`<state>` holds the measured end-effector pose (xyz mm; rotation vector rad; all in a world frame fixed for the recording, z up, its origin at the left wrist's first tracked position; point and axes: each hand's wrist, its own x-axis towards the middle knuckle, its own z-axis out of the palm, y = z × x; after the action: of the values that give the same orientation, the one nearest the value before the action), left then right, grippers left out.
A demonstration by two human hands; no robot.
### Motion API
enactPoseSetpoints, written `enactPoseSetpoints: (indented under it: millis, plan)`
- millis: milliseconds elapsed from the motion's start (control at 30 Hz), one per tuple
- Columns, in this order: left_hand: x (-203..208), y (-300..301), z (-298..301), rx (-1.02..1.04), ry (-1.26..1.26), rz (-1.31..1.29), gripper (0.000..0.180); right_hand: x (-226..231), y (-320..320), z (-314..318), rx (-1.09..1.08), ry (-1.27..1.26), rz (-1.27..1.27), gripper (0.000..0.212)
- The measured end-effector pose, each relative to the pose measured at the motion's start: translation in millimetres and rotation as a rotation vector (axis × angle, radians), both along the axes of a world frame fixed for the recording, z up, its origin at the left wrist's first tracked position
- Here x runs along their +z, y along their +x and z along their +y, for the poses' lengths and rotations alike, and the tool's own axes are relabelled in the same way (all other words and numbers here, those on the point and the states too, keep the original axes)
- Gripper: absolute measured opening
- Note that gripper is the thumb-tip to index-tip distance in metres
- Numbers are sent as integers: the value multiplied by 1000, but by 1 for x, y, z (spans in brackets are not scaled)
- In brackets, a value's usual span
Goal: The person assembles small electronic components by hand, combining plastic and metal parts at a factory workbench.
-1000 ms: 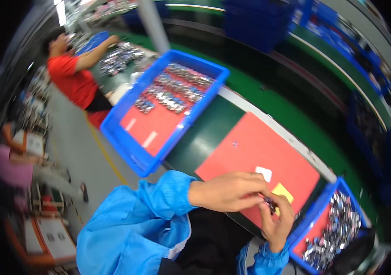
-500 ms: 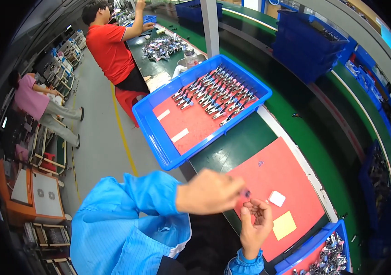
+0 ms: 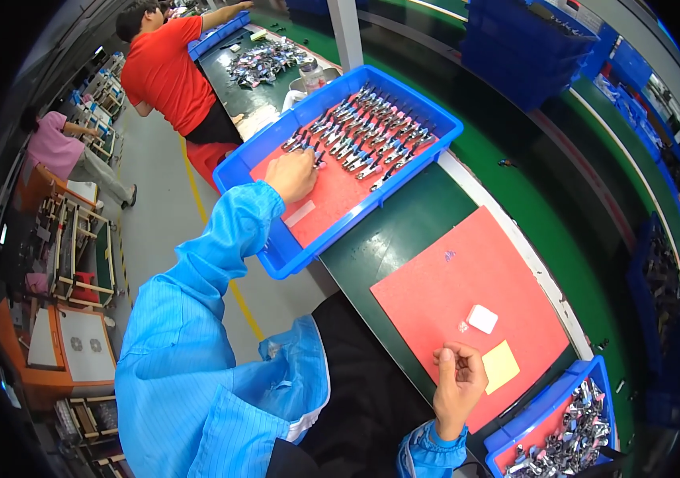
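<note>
My left hand [image 3: 292, 176] reaches into the large blue tray [image 3: 288, 263]. Its fingers are pinched at the near end of a row of small spring clips [image 3: 356, 143], apparently on a clip partly hidden by the fingertips. The clips have silver bodies and dark ends and lie in slanted rows on a red sheet. Above the red mat [image 3: 427, 287], my right hand [image 3: 459, 382] is half curled, thumb apart from the fingers, with nothing visible in it. Close by are a white block [image 3: 482, 319], small clear bits [image 3: 463, 327] and a yellow paper square [image 3: 501, 366].
A second blue tray [image 3: 507, 430] with heaped clips stands at the lower right. A tiny purple-blue piece [image 3: 449, 256] lies on the mat. Beyond the large tray are a jar [image 3: 311, 76] and a clip pile [image 3: 264, 62]. A person in red [image 3: 169, 76] works there.
My left hand has moved from beside the right hand, forward and left into the large tray, carrying a small dark piece. My right hand stays over the mat. The head view has shifted slightly.
</note>
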<state>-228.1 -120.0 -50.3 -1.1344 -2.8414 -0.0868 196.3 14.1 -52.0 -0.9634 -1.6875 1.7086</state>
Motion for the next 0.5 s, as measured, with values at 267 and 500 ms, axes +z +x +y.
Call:
enactPoseSetpoints:
  millis: [267,500]
  plan:
    - [135,160,29,-550,792,-560,16,-4,17,5,-31,59,-93,9]
    - [243,336,-32,-913,-7,-211,19,9,29,14,-75,-21,-26,11]
